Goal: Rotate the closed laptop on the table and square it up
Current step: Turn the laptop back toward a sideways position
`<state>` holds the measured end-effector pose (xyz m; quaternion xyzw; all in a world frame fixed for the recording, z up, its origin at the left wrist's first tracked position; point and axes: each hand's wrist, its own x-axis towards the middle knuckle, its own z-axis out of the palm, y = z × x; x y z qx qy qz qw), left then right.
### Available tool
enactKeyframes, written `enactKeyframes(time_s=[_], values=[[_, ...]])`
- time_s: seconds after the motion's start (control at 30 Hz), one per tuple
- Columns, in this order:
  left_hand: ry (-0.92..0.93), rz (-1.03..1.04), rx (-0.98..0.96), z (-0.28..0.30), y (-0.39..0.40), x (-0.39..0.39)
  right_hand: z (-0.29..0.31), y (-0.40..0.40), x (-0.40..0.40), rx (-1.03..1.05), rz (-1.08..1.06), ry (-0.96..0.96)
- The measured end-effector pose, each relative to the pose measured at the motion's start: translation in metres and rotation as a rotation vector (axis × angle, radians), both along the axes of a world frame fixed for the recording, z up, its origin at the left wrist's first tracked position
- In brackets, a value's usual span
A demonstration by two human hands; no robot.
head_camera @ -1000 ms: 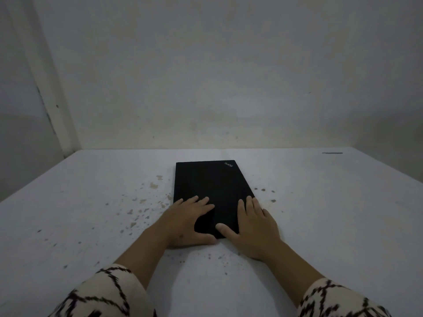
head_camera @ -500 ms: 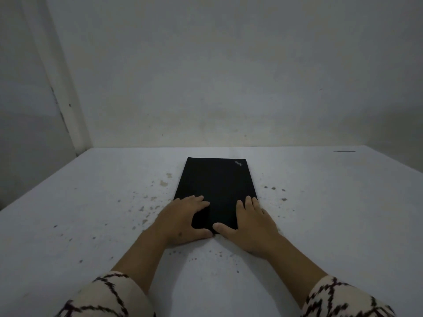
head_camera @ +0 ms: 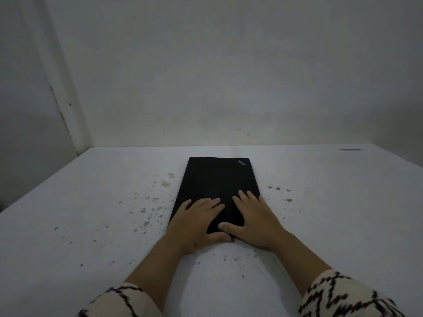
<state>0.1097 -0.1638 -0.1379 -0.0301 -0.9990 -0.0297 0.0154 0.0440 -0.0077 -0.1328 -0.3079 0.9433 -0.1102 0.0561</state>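
Note:
The closed black laptop [head_camera: 217, 179] lies flat on the white table [head_camera: 91, 202], its short side toward me and its long sides running straight away. A small logo sits at its far right corner. My left hand [head_camera: 196, 223] lies flat on the near left part of the lid, with the thumb along the near edge. Beside it, my right hand [head_camera: 254, 220] rests on the near right part, fingers spread on the lid and thumb at the near edge. The near corners are hidden under my hands.
Brown specks and stains [head_camera: 164, 184] dot the table on both sides of the laptop. A bare wall [head_camera: 229, 76] rises behind the table's far edge. A dark mark [head_camera: 349, 149] sits at the far right of the table.
Under both hands the laptop has turned slightly, its near end swinging left. It now lies straighter in front of me. My hands have stayed on its near end.

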Motion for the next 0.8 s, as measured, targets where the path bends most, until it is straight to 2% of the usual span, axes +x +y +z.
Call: enactKeyframes(time_s=[0.67, 0.8], values=[[-0.05, 0.068, 0.164, 0.012, -0.063, 0.009, -0.004, -0.07, 0.028, -0.088, -0.176, -0.063], [0.003, 0.145, 0.294, 0.01, -0.059, 0.012, -0.002, -0.066, 0.023, -0.077, -0.149, -0.091]])
